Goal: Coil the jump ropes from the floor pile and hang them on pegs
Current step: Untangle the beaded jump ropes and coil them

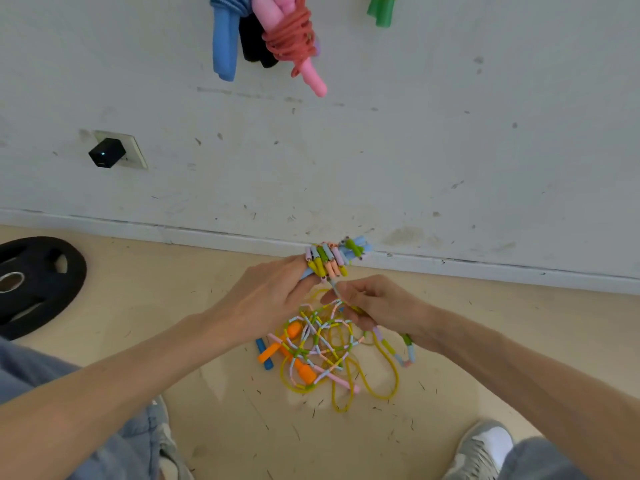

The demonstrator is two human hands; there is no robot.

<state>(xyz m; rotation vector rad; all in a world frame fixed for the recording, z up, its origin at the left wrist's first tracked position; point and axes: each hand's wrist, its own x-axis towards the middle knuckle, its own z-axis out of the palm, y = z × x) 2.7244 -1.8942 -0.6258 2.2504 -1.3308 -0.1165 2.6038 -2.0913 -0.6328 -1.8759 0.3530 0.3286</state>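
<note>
Left hand (273,292) grips the light-blue handles (360,249) of a beaded jump rope (327,259), whose coils are wound round them just past the fingers (298,269). The fingers sit mostly under the coil, so can't tell how they're wrapped. Right hand (377,306) pinches the loose strand just below the coil; the strand runs on through the palm and hangs out behind it. Directly under both hands is the floor pile (318,344): more beads, a yellow rope (388,386), orange handles (270,353) and a pink handle (341,381), too tangled to tell which cord belongs to which. On the wall well above the fingers hang a pink rope bundle (294,39), a blue handle (225,53) and a green handle (382,10), their tops cut off by the frame edge. A black weight plate (38,282) is half cropped at left.
</note>
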